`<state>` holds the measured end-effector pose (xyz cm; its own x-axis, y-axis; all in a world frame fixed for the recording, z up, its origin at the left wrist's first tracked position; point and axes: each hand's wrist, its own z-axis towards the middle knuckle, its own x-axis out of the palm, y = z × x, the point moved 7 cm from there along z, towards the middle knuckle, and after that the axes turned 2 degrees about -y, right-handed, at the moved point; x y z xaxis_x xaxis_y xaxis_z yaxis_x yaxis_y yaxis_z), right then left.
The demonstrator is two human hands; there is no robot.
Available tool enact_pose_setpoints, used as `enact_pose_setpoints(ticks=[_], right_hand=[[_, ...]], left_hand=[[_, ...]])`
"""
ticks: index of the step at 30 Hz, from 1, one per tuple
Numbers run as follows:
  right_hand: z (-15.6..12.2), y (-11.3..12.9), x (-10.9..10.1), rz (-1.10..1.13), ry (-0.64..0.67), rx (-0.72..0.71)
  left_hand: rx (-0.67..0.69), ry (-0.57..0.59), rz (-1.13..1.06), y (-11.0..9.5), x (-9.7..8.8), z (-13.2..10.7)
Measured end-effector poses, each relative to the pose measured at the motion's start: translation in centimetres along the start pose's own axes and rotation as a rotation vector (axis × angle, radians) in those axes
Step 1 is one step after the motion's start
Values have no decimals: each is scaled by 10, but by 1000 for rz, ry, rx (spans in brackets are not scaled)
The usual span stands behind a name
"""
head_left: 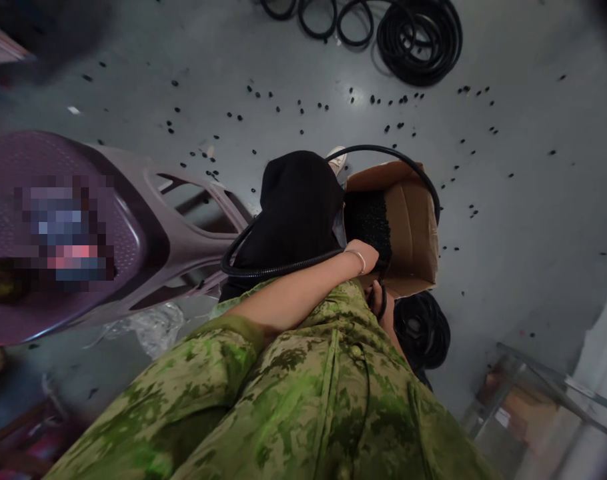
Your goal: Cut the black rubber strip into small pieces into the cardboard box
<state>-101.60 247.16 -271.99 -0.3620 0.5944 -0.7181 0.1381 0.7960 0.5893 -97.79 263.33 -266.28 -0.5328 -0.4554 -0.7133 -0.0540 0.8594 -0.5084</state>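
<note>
My left hand [364,255] is closed around a black ribbed hose [283,270] at the near edge of an open cardboard box [413,233]. The hose runs back along my forearm, loops by my knee, and a black length arches over the box's far side. Inside the box lie many short black pieces [368,217]. Just below the left hand, my right hand [378,297] is closed on what look like scissors [382,301] with black loop handles. Their blades are mostly hidden.
Coiled black hose [448,47] lies on the floor ahead, and another coil [426,330] sits right of the box. Small black pieces [401,125] are scattered over the grey floor. A purple plastic stool [133,227] stands left; clear plastic [156,327] lies beside it.
</note>
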Motion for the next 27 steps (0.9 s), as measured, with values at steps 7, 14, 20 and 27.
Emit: enact_pose_setpoints(ticks=[7,14,20,27], right_hand=[[7,-7,11,-156,-24,-37],[12,-7,14,-191,-47,-24],[13,-9,14,-183,-80,17],[3,-5,7,-66,-17,38]], left_hand=[[-49,26,33,3,3,5],[-76,29,55,6,0,6],[-73,18,56,7,4,10],[-93,-49,-26,11,-3,6]])
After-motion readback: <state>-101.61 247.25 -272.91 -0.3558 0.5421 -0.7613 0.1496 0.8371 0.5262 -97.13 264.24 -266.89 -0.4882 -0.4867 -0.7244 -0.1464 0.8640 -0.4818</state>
